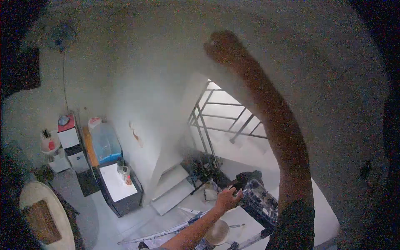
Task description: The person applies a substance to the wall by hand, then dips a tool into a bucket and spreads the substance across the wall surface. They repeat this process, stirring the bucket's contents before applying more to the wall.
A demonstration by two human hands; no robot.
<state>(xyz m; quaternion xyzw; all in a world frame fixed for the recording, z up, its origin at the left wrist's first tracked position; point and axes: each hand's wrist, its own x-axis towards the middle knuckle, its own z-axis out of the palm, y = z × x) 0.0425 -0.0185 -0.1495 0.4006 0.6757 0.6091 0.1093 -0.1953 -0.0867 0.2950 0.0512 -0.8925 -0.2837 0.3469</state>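
My right hand (225, 46) is raised high, up against or close to the pale wall (166, 54). Its fingers look curled into a fist; what they hold, if anything, is too dark and blurred to make out. Lower down, my left hand (228, 198) hovers with its fingers loosely bent and apart, and I see nothing in it. Just right of it is a dark, white-blotched object (260, 200) that looks like a spattered tray or bag. Below the left hand sits a round beige lid or bowl (217, 232), partly behind my forearm.
A barred window opening (229, 108) shows beside my right arm. Steps (173, 189) lie below it. To the left stand a dark cabinet with a white top (116, 183), a blue clear container (106, 143), a water dispenser (75, 146), a round table (39, 189) and a wall fan (59, 36).
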